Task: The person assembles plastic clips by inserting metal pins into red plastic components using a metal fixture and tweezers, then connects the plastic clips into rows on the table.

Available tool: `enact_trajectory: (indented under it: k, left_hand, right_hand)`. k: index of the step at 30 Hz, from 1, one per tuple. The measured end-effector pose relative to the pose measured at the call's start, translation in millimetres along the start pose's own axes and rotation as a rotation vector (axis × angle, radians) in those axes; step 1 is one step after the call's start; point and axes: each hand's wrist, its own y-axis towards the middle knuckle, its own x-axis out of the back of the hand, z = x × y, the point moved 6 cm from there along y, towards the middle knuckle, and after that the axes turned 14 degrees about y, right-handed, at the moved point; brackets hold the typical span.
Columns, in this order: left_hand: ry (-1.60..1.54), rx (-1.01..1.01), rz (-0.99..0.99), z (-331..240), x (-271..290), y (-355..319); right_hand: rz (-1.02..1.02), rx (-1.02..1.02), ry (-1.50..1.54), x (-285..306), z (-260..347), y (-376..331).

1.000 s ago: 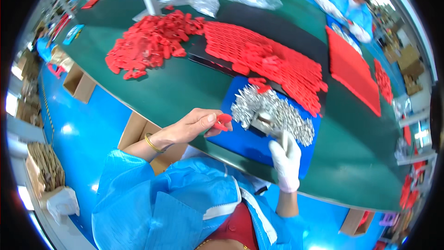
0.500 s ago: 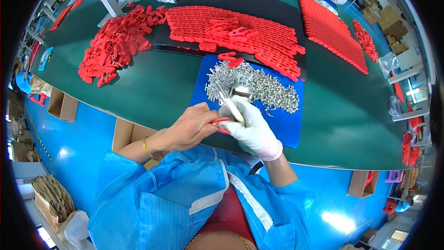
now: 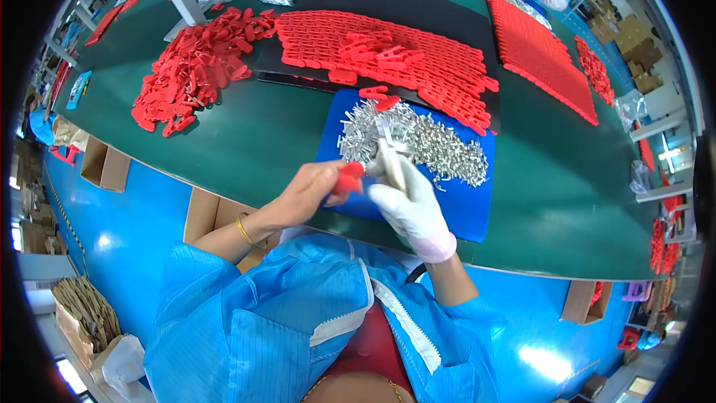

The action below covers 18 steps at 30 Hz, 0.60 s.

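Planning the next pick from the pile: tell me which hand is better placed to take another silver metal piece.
Right, probably. The gloved right hand sits at the edge of the silver metal pieces on the blue mat, while the bare left hand is occupied pinching a red plastic part.

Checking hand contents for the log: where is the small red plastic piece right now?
In the head view, the red plastic piece is pinched in the bare left hand, beside the gloved right hand, over the blue mat's near edge.

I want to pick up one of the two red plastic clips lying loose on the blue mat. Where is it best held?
Probably by its two long sides, from above: the red plastic clip lies flat on the blue mat, beside the heap of silver metal pins.
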Motion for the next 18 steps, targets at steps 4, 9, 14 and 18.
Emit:
enact_trajectory:
  k: [4,9,14,18]
  left_hand:
    - [0.074,0.022,-0.424,21,70,1]
    - [0.523,0.215,-0.994,112,243,-20]
    - [0.394,0.320,-0.708,76,206,-11]
    - [0.012,-0.178,0.034,-90,75,16]
  right_hand:
    - [-0.440,0.110,-0.146,58,-10,-17]
    - [-0.558,0.127,-0.078,88,-24,-37]
    - [-0.686,0.199,-0.056,94,-26,-40]
    - [-0.725,0.169,-0.035,93,-28,-41]
